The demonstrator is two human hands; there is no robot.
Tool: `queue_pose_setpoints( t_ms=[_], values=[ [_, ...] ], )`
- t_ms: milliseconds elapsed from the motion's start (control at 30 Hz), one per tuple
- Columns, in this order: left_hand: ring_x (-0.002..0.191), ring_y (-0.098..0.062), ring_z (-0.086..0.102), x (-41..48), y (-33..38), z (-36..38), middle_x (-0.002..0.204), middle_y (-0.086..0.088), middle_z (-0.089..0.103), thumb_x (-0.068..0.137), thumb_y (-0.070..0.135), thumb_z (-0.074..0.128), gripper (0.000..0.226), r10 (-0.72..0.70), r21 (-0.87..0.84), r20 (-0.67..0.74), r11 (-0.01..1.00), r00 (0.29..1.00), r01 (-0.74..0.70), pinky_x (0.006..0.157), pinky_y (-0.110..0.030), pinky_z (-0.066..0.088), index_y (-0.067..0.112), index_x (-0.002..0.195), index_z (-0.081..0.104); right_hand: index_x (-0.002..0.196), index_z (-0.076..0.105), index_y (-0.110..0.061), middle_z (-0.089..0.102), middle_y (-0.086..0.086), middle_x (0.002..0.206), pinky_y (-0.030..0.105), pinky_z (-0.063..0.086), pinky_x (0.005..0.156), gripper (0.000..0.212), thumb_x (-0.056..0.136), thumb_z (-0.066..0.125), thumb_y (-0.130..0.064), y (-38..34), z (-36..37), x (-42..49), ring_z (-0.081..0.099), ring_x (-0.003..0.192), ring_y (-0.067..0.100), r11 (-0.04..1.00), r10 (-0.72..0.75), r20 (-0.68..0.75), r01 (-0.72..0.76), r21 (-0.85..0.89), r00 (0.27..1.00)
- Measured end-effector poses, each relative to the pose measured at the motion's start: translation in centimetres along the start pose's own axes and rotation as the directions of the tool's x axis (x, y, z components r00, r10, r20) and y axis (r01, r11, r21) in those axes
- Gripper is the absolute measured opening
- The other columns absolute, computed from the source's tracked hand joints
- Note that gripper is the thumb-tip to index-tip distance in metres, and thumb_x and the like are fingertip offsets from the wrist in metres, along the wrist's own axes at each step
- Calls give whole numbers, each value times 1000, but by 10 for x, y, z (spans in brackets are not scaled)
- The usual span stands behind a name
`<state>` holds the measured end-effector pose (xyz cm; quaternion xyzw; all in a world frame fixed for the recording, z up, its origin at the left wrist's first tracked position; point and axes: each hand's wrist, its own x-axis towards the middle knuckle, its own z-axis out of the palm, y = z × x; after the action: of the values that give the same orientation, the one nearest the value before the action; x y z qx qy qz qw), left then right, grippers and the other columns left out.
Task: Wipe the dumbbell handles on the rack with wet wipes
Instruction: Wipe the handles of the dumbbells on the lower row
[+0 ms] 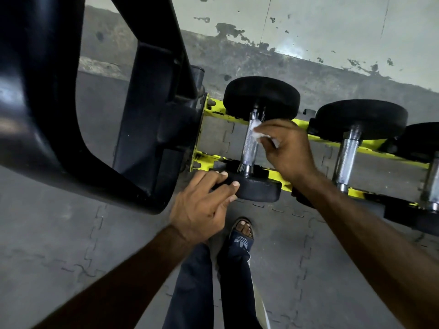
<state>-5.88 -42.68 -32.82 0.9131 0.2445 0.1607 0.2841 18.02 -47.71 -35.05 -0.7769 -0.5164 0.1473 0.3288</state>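
Note:
A black dumbbell with a knurled chrome handle (249,144) lies across the yellow rack (215,109). My right hand (288,148) pinches a white wet wipe (257,131) against the upper part of that handle. My left hand (202,205) grips the rim of the dumbbell's near black weight head (259,189). Its far weight head (261,97) sits on the rack's back rail. A second dumbbell (345,153) with a chrome handle lies to the right, and a third handle (432,181) shows at the right edge.
A large black curved frame (78,110) of a gym machine fills the left side, close to the rack's end. Grey interlocking floor mats (71,245) lie below. My foot in a dark slide sandal (242,236) stands just before the rack. A stained wall (308,39) is behind.

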Motion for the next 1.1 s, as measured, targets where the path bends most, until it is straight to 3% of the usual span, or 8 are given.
queue_pose_setpoints(
  t_ms=[100,233,400,633,800,900,1000,1100],
  values=[
    [98,-27,61,0,0,1,103,-7,64,88,17,72,18,-8,1,-2,1000,1000,8,63,-41,57,13,105,75,101,76,-7,74,7,105,32,46,77,27,81,67,7,-3,2,2,60,87,28,974,-156,52,162,-160,986],
    [99,-28,61,-1,0,2,105,-7,63,89,16,72,16,-5,-3,-5,1000,1000,5,63,-42,57,14,105,74,104,76,-10,74,3,109,35,54,76,32,76,65,3,-9,-7,7,63,88,29,872,-346,427,455,-183,836],
    [101,-30,62,-4,2,4,106,-8,64,88,14,74,19,-18,2,-14,1000,1000,18,67,-43,57,13,107,74,109,69,-11,65,9,112,37,47,68,33,81,55,1,-50,-4,52,62,102,36,763,61,447,247,-598,892],
    [102,-31,62,-3,2,4,107,-9,64,85,10,76,22,-16,8,-9,1000,1000,17,68,-43,58,12,107,74,104,67,-21,65,2,98,31,47,66,17,87,65,-22,-77,7,62,66,92,26,773,201,776,390,-501,598],
    [104,-31,62,-4,2,6,108,-7,63,87,13,74,20,-18,-9,-30,1000,999,18,68,-43,58,14,107,73,84,71,-18,62,7,82,33,41,67,9,81,65,-12,-47,4,63,59,91,33,761,-5,550,360,-539,835],
    [104,-30,62,-4,1,7,109,-4,60,90,16,70,17,-19,-26,-38,1000,999,18,66,-43,58,16,107,72,72,70,-13,68,8,78,39,49,76,11,74,64,-4,-27,3,32,59,79,32,861,-191,528,400,-316,828],
    [104,-29,61,-4,0,7,109,-4,60,90,17,69,17,-20,-25,-38,1000,999,19,65,-43,58,15,107,73,84,76,-11,69,4,94,36,56,80,13,76,70,-3,-19,2,5,65,87,27,954,-152,446,249,-166,882],
    [103,-29,61,-4,0,7,108,-5,61,90,17,70,17,-15,-19,-36,1000,999,14,63,-42,58,14,106,74,86,77,-9,61,2,97,10,46,76,12,76,81,-4,-14,5,-1,61,83,14,979,145,88,-156,134,986]
  ],
)
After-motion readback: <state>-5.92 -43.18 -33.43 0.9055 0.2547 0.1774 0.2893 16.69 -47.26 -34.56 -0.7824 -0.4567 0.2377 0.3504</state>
